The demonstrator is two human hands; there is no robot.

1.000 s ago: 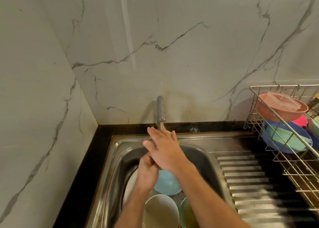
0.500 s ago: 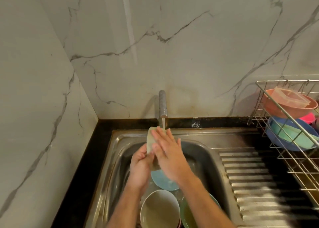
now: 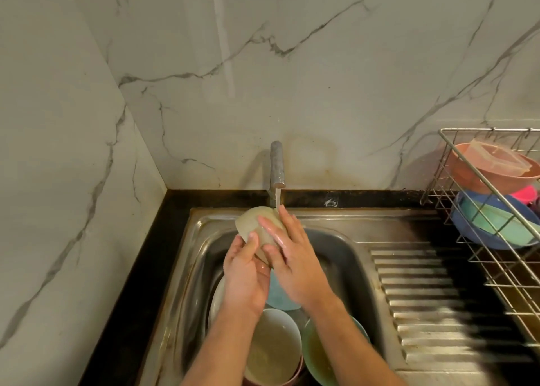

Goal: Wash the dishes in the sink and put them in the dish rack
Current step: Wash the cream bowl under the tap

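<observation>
Scene: A head-worn camera looks down on a steel sink [image 3: 204,239] set into a dark counter [image 3: 146,268], in a corner of white marble-patterned wall [image 3: 321,78].
Tap: A short metal tap [image 3: 277,163] stands at twelve o'clock from the basin, and a thin stream of water [image 3: 278,196] falls from its spout.
Cream bowl: A pale cream bowl [image 3: 254,222] is held tilted over the back of the basin, just below the spout. The water lands at its right edge, where the right fingertips lie.
Left hand: The left hand [image 3: 245,280] cups the bowl from below at seven o'clock, fingers curled under it and thumb lying up across its near side.
Right hand: The right hand [image 3: 292,257] lies over the bowl from four o'clock, wet fingers straight and slightly spread, pressed flat on its outer surface.
Sink contents: Below the hands, at six o'clock, sit more dishes: a light blue plate [image 3: 280,295] partly hidden by the wrists, a white plate [image 3: 216,298] on edge at the left, a pale bowl of cloudy water [image 3: 274,347] nested in a pinkish one, and a green bowl [image 3: 318,356] just beside it on the right.
Drainboard: A ribbed steel drainboard [image 3: 423,312] extends from the basin toward three o'clock.
Dish rack: A wire dish rack [image 3: 502,257] stands at the right edge, at two to three o'clock from the basin. It holds a salmon-pink bowl [image 3: 467,175] with a clear plastic container [image 3: 491,154] resting in it, a bright pink dish [image 3: 526,194] behind, and a teal bowl [image 3: 502,225] nested in a blue bowl [image 3: 467,227].
</observation>
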